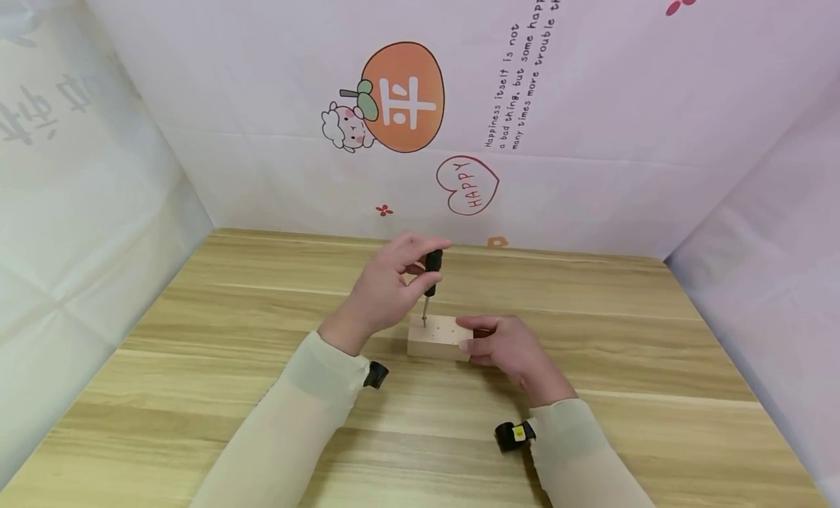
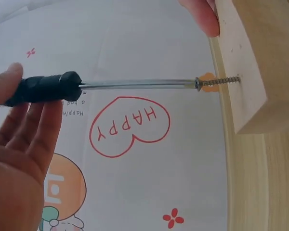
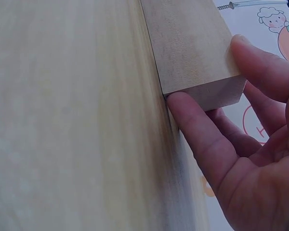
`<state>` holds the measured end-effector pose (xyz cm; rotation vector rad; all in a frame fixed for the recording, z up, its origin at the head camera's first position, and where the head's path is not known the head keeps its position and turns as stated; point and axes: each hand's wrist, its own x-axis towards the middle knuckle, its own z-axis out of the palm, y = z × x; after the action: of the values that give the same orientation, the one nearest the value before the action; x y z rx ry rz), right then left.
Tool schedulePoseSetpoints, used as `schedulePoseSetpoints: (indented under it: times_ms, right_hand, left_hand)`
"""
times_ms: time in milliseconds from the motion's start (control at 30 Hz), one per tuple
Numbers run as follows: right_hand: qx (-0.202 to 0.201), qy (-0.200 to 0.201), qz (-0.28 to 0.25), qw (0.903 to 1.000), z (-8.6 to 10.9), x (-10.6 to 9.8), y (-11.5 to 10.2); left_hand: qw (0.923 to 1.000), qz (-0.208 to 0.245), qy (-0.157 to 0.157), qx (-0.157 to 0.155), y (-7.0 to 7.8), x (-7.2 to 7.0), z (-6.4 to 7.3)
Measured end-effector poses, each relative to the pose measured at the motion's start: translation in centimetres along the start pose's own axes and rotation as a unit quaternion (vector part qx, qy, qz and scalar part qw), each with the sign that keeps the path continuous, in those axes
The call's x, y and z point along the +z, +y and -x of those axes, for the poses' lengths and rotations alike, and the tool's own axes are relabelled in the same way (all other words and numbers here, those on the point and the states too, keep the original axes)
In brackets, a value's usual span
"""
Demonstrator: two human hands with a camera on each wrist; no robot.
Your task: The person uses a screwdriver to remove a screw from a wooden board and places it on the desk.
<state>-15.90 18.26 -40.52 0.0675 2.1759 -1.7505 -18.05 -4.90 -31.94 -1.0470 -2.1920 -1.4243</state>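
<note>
A black-handled screwdriver [image 1: 431, 283] stands nearly upright, its handle gripped between the thumb and fingers of my left hand [image 1: 383, 289]. In the left wrist view its shaft [image 2: 139, 84] meets the head of a screw [image 2: 221, 82], whose threaded length mostly shows outside the wood. The screw's tip sits at a hole near the left end of a pale wooden block [image 1: 436, 340]. More small holes dot the block's top. My right hand [image 1: 515, 351] holds the block's right end, thumb and fingers around it, as the right wrist view shows at the block's end face [image 3: 221, 92].
The block lies on a wood-grain table [image 1: 230, 391]. Behind it rises a white printed cloth [image 1: 262, 92] with an orange fruit and a heart. More white cloth [image 1: 59, 238] hangs at the left, and likewise at the right.
</note>
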Motion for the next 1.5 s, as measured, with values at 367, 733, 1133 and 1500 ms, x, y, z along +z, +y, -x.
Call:
schedulePoseSetpoints:
  times_ms: [367, 733, 1133, 1500]
  right_hand:
    - [-0.001, 0.002, 0.002, 1.0, -0.03, 0.01, 0.23]
    - [-0.001, 0.0, 0.0, 1.0, 0.13, 0.19, 0.01]
    - [0.001, 0.011, 0.011, 0.9999, 0.13, 0.23, 0.06]
    - [-0.002, 0.007, 0.001, 1.0, 0.1, 0.15, -0.17]
  left_hand:
    - [0.999, 0.028, 0.029, -0.018, 0.05, 0.02, 0.05]
    - [0.9997, 0.009, -0.023, 0.003, -0.09, 0.02, 0.22]
    - [0.9991, -0.015, 0.033, -0.024, -0.32, -0.24, 0.37]
    - [0.9965, 0.058, -0.004, -0.06, -0.23, -0.38, 0.25]
